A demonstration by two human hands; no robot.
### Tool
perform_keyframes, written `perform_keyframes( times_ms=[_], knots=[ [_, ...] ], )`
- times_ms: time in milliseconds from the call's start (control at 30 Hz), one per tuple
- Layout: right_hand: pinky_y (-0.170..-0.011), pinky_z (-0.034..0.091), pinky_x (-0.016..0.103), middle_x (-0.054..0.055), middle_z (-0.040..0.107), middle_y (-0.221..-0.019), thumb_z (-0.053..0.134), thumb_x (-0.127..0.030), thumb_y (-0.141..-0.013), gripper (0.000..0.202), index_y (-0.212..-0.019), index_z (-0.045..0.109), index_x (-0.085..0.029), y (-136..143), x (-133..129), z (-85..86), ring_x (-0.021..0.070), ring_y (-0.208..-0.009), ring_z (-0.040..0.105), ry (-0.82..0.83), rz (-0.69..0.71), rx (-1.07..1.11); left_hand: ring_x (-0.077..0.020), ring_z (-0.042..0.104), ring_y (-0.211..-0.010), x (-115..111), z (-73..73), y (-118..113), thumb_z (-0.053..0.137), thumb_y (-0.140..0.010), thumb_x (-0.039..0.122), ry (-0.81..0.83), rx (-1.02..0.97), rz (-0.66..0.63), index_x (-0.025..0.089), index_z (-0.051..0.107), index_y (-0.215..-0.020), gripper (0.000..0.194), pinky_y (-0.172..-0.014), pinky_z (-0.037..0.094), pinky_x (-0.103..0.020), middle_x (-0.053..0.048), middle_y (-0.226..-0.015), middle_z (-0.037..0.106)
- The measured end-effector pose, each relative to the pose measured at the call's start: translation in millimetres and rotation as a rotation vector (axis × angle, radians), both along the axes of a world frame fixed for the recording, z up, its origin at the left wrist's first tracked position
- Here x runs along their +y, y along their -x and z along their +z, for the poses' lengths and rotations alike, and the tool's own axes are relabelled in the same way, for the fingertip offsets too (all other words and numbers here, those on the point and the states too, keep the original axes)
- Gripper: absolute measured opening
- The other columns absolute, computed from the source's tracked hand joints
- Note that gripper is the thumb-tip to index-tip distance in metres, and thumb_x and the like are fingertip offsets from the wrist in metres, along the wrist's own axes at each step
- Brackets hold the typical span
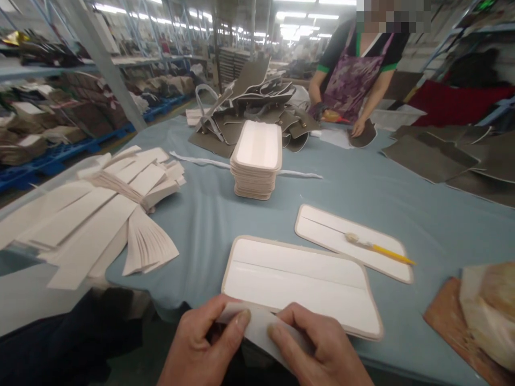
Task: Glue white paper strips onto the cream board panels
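Observation:
Between my two hands, at the table's near edge, is a narrow off-white strip [259, 327]. My left hand [207, 338] pinches its left end between thumb and fingers. My right hand [311, 340] pinches the same strip farther right. Just beyond my fingers lies a white rounded panel [298, 284] with a beige border and a lengthwise line across it. Behind it to the right is a second, narrower-looking panel [322, 224]. A yellow-handled brush [388, 253] with a pale tip rests on that panel.
Loose off-white strips [88, 214] are heaped at left. A tall stack of panels [257, 155] stands mid-table before a pile of dark grey pieces [241, 112]. Across the table a person [354, 80] handles a dark piece. A container [488, 311] sits at right on a brown board [450, 321].

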State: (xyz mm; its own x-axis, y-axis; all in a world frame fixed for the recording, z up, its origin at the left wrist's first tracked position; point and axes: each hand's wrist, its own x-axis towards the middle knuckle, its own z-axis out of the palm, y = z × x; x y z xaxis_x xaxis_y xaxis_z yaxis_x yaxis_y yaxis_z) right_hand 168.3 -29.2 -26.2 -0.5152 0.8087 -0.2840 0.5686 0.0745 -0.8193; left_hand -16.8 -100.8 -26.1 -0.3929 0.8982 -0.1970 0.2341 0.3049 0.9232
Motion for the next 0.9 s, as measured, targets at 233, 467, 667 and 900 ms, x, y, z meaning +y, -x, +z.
perform_keyframes(
  times_ms=[233,467,667,900],
  knots=[
    [-0.067,0.035,0.029,0.0,0.07,-0.072,0.047,-0.047,-0.099,0.036,-0.075,0.064,-0.025,35.5,42.2,24.6,0.0179,-0.069,0.06,-0.126,0.107,-0.269,-0.0142,0.055,-0.056,17.2,-28.3,22.8,0.054,-0.087,0.062,0.056,0.151,0.034,0.021,0.06,-0.067,0.046,-0.053,0.043,-0.023,0.002,-0.06,0.06],
    [-0.07,0.034,0.03,0.002,0.071,-0.076,0.047,-0.041,-0.099,0.035,-0.074,0.064,-0.023,50.9,71.7,19.0,0.0201,-0.077,0.061,-0.158,0.14,-0.435,-0.0143,0.056,-0.054,32.9,-45.0,33.8,0.056,-0.088,0.056,0.07,0.243,0.041,0.025,0.068,-0.09,0.034,-0.053,0.04,-0.024,0.006,-0.059,0.056],
    [-0.07,0.034,0.031,0.002,0.07,-0.078,0.048,-0.043,-0.098,0.036,-0.073,0.064,-0.023,53.4,87.0,16.4,0.0204,-0.078,0.06,-0.118,0.166,-0.479,-0.0141,0.051,-0.051,26.1,-56.5,42.7,0.055,-0.087,0.057,0.139,0.272,0.062,0.026,0.069,-0.099,0.036,-0.053,0.038,-0.026,0.008,-0.055,0.048],
    [-0.067,0.034,0.03,0.001,0.065,-0.076,0.047,-0.045,-0.097,0.038,-0.071,0.063,-0.022,55.5,96.9,13.4,0.0189,-0.076,0.057,-0.097,0.193,-0.475,-0.013,0.051,-0.053,23.5,-60.5,45.8,0.059,-0.088,0.055,0.065,0.268,0.106,0.026,0.067,-0.106,0.035,-0.057,0.043,-0.027,0.009,-0.061,0.054]
  ],
)
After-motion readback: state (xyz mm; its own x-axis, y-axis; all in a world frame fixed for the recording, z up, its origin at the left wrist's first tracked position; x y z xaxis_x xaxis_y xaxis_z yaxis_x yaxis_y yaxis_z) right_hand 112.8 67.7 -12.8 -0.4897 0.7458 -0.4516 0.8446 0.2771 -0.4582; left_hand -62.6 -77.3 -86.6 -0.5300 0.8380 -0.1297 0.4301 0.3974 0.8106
